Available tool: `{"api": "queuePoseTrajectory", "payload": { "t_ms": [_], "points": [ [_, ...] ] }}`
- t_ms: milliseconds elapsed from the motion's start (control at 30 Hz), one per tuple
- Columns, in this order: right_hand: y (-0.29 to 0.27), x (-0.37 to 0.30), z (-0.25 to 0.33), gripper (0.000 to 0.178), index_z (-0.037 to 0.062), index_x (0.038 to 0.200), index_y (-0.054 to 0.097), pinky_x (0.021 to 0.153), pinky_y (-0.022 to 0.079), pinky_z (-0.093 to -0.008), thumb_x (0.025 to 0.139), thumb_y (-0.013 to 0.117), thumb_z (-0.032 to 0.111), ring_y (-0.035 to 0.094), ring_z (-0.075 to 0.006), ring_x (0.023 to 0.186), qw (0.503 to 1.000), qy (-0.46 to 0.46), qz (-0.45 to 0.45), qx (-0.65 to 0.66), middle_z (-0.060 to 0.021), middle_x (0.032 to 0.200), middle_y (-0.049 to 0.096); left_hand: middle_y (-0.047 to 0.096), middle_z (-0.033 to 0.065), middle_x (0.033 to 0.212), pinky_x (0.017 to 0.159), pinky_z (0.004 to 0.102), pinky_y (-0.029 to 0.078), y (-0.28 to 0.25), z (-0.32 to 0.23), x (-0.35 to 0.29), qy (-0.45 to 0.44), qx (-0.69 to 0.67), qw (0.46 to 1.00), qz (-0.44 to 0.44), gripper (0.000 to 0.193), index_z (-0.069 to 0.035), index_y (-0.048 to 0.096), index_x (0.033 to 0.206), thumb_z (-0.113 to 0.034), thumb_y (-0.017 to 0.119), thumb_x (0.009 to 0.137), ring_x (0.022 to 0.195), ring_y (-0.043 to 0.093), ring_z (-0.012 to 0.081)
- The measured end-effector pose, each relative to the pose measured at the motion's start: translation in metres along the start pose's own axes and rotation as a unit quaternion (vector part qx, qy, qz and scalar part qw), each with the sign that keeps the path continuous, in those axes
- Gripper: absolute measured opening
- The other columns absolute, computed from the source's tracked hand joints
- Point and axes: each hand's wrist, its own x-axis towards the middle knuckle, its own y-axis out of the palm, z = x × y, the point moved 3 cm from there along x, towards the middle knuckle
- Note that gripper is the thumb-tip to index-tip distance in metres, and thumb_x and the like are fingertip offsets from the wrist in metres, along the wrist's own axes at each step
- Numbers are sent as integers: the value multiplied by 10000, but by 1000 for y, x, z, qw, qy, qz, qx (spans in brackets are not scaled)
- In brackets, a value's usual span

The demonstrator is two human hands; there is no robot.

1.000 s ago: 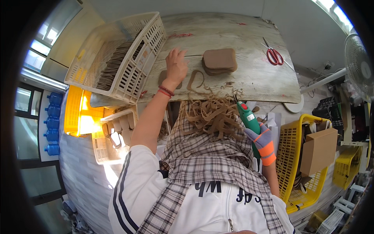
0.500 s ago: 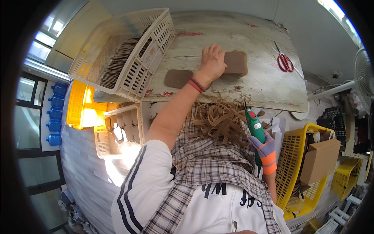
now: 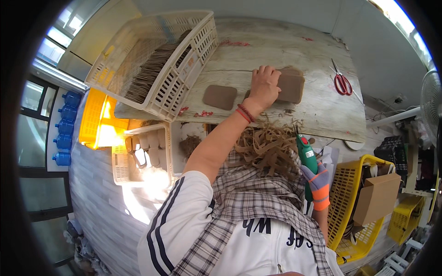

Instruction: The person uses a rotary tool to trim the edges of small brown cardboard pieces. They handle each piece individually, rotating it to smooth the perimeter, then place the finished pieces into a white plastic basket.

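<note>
My bare left hand (image 3: 265, 87) is over the table with its fingers curled down at the left edge of a stack of brown rounded pads (image 3: 292, 87). What its fingertips grip, if anything, is hidden beneath it. A sliver of brown material shows beside the wrist. Left of it, a single brown pad (image 3: 220, 97) lies flat. My right hand (image 3: 316, 179), in a grey and orange glove, is wrapped round a green handheld electric cutter (image 3: 306, 154), its tip pointing at the table edge. Curly brown offcut strips (image 3: 264, 149) are heaped on my plaid apron (image 3: 248, 195).
A white crate (image 3: 184, 76) with a row of brown pieces stands on the table's left. Red-handled scissors (image 3: 342, 84) lie at the right. Below are a pale crate (image 3: 120, 168) of pads, a yellow basket (image 3: 350, 207) with a cardboard box (image 3: 377, 198), and a fan (image 3: 430, 99).
My left hand's spread fingers have curled down by the stack. The whole view has shifted slightly, and the cutter stays in my right hand.
</note>
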Motion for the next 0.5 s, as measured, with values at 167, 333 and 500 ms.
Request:
{"api": "queuePoseTrajectory", "payload": {
  "t_ms": [167, 333, 500],
  "points": [
    [-1, 2, -2, 411, -37, 1019, 603, 597, 471, -215, 746, 774, 218, 563, -63, 665, 999, -25, -7, -30, -50, 784, 648, 544, 87, 1069, 875, 408, 354, -8, -5, -5, 32, 59, 998, -11, 392, -37, 640, 1032, -101, 740, 659, 1019, 476, 271],
    [-1, -5, 5, 404, -34, 960, 602, 502, 437, -216, 740, 782, 254, 532, -53, 566, 999, -37, -17, -26, -31, 692, 622, 530, 115, 1117, 885, 410, 358, -6, -12, -25, 82, 79, 993, -15, 494, -34, 550, 1163, -97, 718, 702, 1039, 494, 276],
    [-3, -10, 0, 420, -24, 947, 596, 470, 425, -223, 733, 788, 283, 525, -54, 528, 999, -31, -23, -15, -22, 659, 604, 510, 116, 1150, 888, 410, 357, -1, -24, -52, 101, 95, 990, 0, 509, -49, 533, 1187, -85, 710, 711, 1052, 489, 280]
  ]
}}
